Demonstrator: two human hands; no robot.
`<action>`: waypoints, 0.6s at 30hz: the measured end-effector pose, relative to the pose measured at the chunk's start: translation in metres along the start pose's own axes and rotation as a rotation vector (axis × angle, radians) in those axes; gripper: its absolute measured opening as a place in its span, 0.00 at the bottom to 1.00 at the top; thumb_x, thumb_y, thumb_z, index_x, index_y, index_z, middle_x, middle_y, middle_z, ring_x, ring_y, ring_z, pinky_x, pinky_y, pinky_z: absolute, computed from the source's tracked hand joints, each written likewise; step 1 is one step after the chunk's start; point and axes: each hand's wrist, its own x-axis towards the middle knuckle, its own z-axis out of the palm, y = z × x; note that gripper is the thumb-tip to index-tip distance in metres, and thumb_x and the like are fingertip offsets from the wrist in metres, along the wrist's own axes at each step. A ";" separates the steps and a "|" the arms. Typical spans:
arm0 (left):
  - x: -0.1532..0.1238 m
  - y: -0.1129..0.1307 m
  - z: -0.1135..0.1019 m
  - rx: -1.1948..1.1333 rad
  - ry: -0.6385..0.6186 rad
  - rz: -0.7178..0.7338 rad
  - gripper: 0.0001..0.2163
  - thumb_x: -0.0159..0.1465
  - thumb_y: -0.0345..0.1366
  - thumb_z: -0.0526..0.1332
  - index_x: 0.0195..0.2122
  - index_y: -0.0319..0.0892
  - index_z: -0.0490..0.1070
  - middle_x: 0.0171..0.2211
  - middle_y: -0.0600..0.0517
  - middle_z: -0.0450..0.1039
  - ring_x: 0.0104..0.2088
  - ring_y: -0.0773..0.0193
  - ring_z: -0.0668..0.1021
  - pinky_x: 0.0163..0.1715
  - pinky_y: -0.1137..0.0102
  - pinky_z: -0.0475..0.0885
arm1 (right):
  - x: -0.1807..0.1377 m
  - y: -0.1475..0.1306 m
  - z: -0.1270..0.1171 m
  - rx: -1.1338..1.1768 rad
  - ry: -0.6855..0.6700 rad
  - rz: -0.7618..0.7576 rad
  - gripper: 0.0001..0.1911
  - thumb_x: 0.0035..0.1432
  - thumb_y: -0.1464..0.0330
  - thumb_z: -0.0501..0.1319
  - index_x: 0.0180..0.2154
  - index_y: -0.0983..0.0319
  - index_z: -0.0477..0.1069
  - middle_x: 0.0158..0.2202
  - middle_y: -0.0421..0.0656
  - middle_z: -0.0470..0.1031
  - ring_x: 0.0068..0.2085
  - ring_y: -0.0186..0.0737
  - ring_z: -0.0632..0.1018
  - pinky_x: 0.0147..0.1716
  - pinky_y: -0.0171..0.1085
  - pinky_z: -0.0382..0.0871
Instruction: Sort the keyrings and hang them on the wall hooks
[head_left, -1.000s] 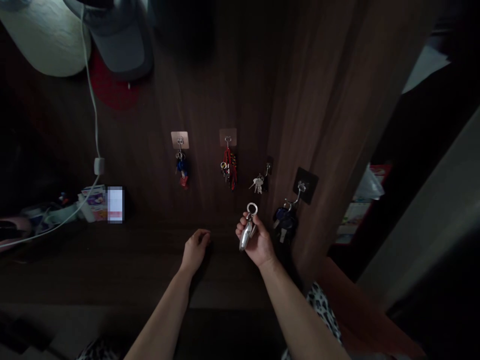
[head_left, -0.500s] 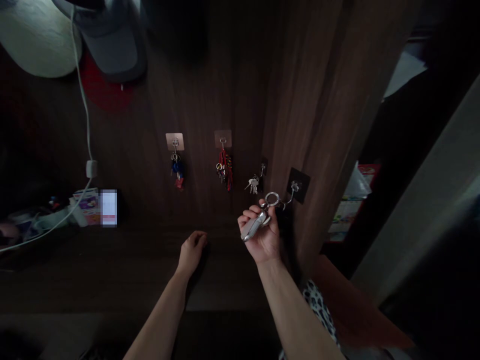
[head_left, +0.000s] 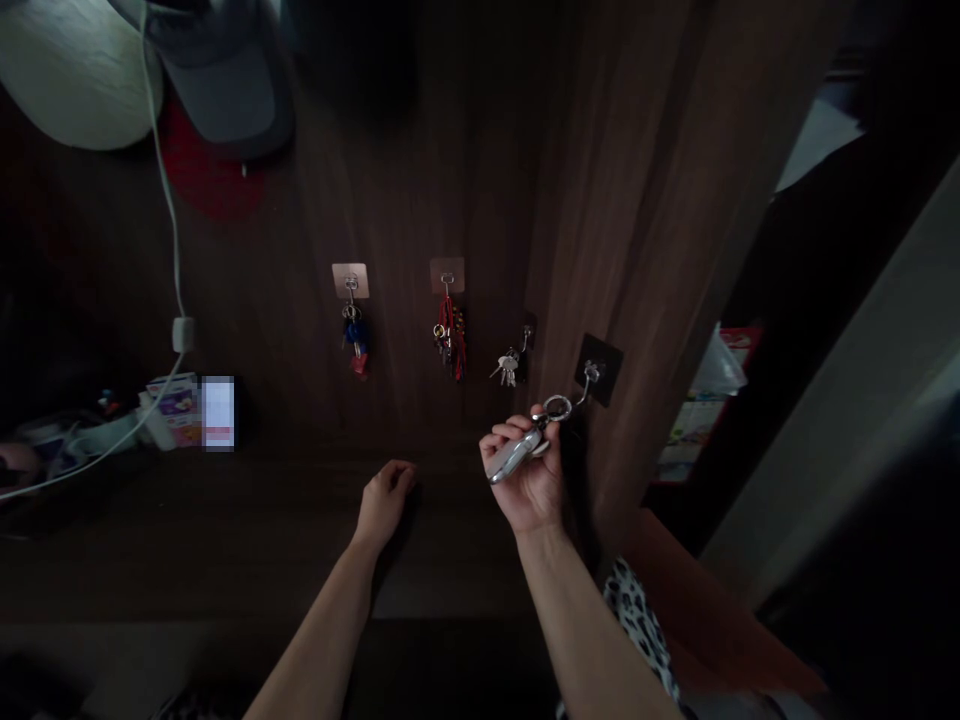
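Observation:
My right hand (head_left: pixel 524 475) is shut on a silver key fob (head_left: pixel 516 455), and its metal key ring (head_left: pixel 557 408) sticks out past my fingers. That ring sits just below and left of a metal wall hook (head_left: pixel 590 376) on a black adhesive plate (head_left: pixel 599 369), close to it. My left hand (head_left: pixel 385 503) hangs loosely curled, holding nothing, near the dark wooden panel's lower edge. Three more key bunches hang higher up: blue-tagged keys (head_left: pixel 355 335), keys with red cord (head_left: pixel 450 340) and small silver keys (head_left: pixel 509 367).
A white cable (head_left: pixel 169 225) runs down the panel's left side to a small plug (head_left: pixel 182 334). Boxes and clutter (head_left: pixel 176 412) sit at the left. A grey-and-white cap (head_left: pixel 225 90) hangs at the top. A leopard-print sleeve or cloth (head_left: pixel 637 625) and an orange surface (head_left: pixel 697 610) lie at lower right.
My right hand has risen and moved right, bringing the key ring closer to the black-plate hook. The dark key bunch earlier below that hook no longer shows distinctly. My left hand has barely moved.

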 end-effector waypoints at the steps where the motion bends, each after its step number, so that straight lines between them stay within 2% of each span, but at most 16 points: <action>1: 0.000 0.000 0.000 -0.007 0.001 0.000 0.11 0.55 0.43 0.55 0.30 0.43 0.72 0.23 0.53 0.72 0.26 0.64 0.74 0.29 0.72 0.64 | 0.000 0.000 0.000 -0.010 0.003 -0.001 0.09 0.50 0.58 0.63 0.35 0.48 0.71 0.28 0.33 0.67 0.29 0.29 0.67 0.33 0.33 0.64; 18: 0.000 -0.002 0.000 -0.007 0.008 0.013 0.10 0.55 0.43 0.56 0.29 0.43 0.73 0.22 0.54 0.73 0.26 0.64 0.74 0.28 0.72 0.65 | -0.008 0.002 -0.019 -0.026 0.045 0.023 0.16 0.46 0.53 0.63 0.39 0.47 0.71 0.33 0.35 0.71 0.32 0.32 0.68 0.32 0.35 0.63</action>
